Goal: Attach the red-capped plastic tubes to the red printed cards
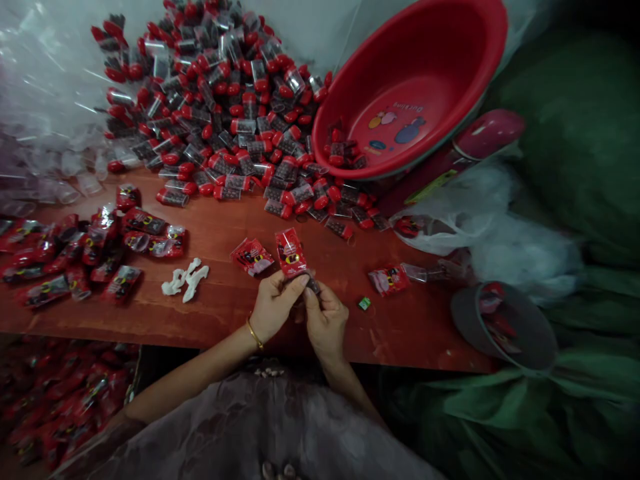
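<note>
Over the front of the table, both of my hands meet around a small red printed packet (290, 250) that stands up from my fingers. My left hand (270, 308), with a gold bracelet at the wrist, pinches its lower end. In my right hand (326, 321), the fingers are closed on a small dark tube (313, 284) at the packet's bottom end. Whether the tube is partly inside the packet I cannot tell. Just left of it lie flat red packets (253, 257). A tiny green piece (365, 303) lies to the right of my right hand.
A big heap of red-capped clear tubes (240, 127) fills the back. The red basin (400, 80) tilts behind right. Filled red packets (75, 257) and white scraps (186, 279) lie left. A grey bucket (465, 320) and plastic bag (465, 207) stand right, near another red packet (389, 280).
</note>
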A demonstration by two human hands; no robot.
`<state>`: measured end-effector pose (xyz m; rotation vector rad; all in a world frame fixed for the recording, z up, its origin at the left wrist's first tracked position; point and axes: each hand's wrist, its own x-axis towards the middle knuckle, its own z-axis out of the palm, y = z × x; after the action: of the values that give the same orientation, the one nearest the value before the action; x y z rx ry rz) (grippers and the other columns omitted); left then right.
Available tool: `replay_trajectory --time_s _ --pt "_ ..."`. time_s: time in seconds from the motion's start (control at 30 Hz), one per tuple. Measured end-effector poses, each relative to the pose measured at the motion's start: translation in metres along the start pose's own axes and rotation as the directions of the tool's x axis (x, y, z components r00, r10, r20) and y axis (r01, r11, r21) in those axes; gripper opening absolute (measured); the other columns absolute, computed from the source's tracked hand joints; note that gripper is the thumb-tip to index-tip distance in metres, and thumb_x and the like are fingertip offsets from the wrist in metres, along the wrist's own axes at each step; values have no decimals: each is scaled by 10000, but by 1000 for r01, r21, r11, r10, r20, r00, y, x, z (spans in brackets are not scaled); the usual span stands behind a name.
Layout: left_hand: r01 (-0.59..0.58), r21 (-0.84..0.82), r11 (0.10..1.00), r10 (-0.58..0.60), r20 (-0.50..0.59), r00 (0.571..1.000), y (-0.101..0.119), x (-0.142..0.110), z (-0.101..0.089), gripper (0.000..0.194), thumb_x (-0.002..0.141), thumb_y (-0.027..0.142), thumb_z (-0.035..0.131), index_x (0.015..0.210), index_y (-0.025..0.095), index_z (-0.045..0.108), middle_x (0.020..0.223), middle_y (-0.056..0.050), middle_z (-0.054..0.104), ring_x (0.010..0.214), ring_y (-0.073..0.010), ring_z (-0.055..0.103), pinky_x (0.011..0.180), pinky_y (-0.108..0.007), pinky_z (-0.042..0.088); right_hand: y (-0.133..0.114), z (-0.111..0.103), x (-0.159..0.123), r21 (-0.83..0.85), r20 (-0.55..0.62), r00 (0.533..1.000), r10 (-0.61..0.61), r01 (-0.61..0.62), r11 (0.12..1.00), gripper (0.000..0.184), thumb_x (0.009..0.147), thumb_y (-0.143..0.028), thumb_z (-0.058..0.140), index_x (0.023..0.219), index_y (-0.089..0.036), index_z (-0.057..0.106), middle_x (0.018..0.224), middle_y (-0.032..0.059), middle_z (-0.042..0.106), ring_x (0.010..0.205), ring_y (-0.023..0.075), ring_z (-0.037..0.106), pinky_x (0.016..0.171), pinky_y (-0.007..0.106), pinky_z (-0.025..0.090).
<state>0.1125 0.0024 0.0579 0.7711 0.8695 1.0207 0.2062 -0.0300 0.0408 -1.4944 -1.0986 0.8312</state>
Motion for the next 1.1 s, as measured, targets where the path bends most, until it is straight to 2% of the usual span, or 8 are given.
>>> replay_trajectory --time_s 0.17,0.23,0.3,0.43,0.57,0.8,0.93,1.1 --pt "-31 -22 999 30 -40 999 -1 6 -10 395 717 516 638 753 123 652 654 -37 662 491 -94 552 428 -195 429 3 0 -1 1 50 998 -46 46 999 209 801 -368 580 891 -187 630 545 -35 613 385 91 506 408 205 433" --pt "-32 -19 999 31 -69 997 2 12 -12 425 713 529 635 791 113 670 743 -81 700 577 -121 602 458 -195 432 7 1 -3 59 98 995 -10 4 998 221 809 -384 571 885 -185 630 508 -45 590 373 89 498 419 207 436" --pt "13 -21 1000 -15 -69 997 5 16 -10 444 697 536 645 810 108 672 781 -101 712 568 -125 605 422 -188 402 10 3 -4 142 129 991 47 -65 988 242 821 -407 557 849 -178 631 483 -53 566 347 77 472 405 197 414" --pt "47 45 998 -44 -73 996 7 14 2 437 713 524 634 859 113 653 727 -61 690 404 -61 490 338 -172 351 14 7 -7 306 109 983 144 -172 936 294 817 -453 556 813 -169 634 550 -35 593 330 52 428 346 175 339" --pt "38 180 983 -30 -46 998 3 9 12 444 748 536 587 920 129 632 556 27 570 286 -59 404 266 -192 286 15 12 -9 418 54 970 236 -236 877 336 761 -494 602 840 -169 635 522 -55 556 331 55 395 329 180 321" --pt "-120 451 885 169 -70 983 -11 9 12 332 800 495 545 806 168 600 552 39 520 393 -69 428 394 -199 312 11 14 -2 476 23 947 321 -293 829 394 640 -566 658 673 -187 558 447 -84 454 335 45 311 317 181 261" --pt "-123 443 888 125 24 992 -6 7 9 379 850 526 436 710 184 524 495 51 457 402 -79 434 427 -201 313 6 7 3 508 59 946 319 -303 806 401 660 -574 644 640 -190 530 428 -86 425 323 43 327 314 170 246" --pt "-152 468 870 148 46 988 1 12 4 444 861 552 386 640 179 484 501 42 441 463 -87 426 467 -202 321 4 4 3 487 74 955 288 -287 825 412 678 -585 623 643 -184 536 472 -67 481 297 28 313 293 166 224"
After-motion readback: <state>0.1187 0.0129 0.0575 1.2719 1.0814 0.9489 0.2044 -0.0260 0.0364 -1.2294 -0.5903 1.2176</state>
